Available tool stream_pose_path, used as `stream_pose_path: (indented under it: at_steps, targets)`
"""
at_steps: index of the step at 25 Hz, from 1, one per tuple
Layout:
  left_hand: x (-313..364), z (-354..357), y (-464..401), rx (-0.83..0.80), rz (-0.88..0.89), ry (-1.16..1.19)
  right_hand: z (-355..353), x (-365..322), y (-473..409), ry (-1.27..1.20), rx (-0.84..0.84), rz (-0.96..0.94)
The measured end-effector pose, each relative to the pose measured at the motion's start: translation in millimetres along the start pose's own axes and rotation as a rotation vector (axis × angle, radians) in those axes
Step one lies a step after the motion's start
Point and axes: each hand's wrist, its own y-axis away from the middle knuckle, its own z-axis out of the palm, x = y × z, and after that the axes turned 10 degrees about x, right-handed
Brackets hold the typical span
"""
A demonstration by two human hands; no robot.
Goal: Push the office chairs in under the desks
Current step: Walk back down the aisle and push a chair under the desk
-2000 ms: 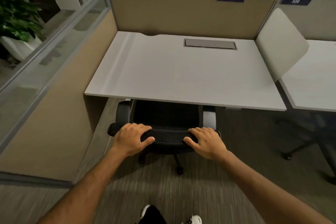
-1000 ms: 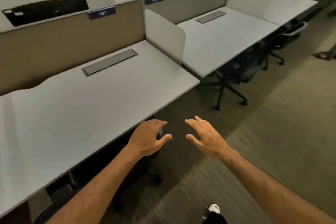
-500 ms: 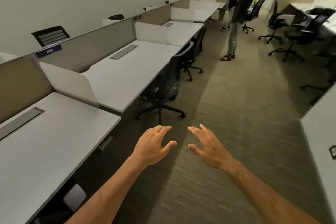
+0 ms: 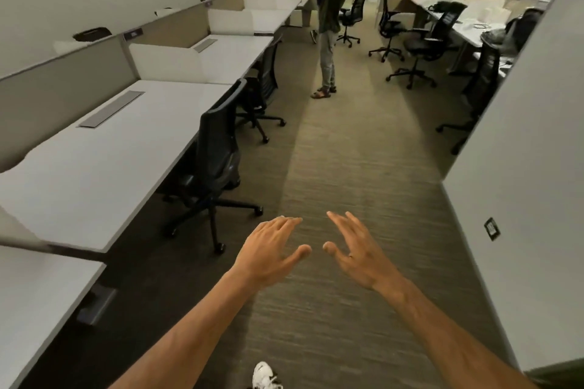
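A row of white desks runs along the left wall, split by low white dividers. A black office chair stands at the nearest full desk, its back out past the desk edge and its wheeled base on the carpet. A second black chair stands at the desk behind it. My left hand and my right hand hover over the aisle carpet with fingers spread, holding nothing, a little short and to the right of the near chair.
A person stands in the aisle farther on, arms raised. Several black chairs stand loose around the desks at the back right. A white wall closes the aisle on the right. Carpeted aisle runs straight ahead.
My hands let go of the first chair, now pushed under its desk. My view turned right down the aisle and moved closer to the following chair.
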Motion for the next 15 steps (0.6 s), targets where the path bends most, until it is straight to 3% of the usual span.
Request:
stream_pose_path:
  at_steps: [15]
  targets:
    - [-128,81,-353,-0.066,0.146,0.056,-5,140,-297,0.052,0.082,0.183]
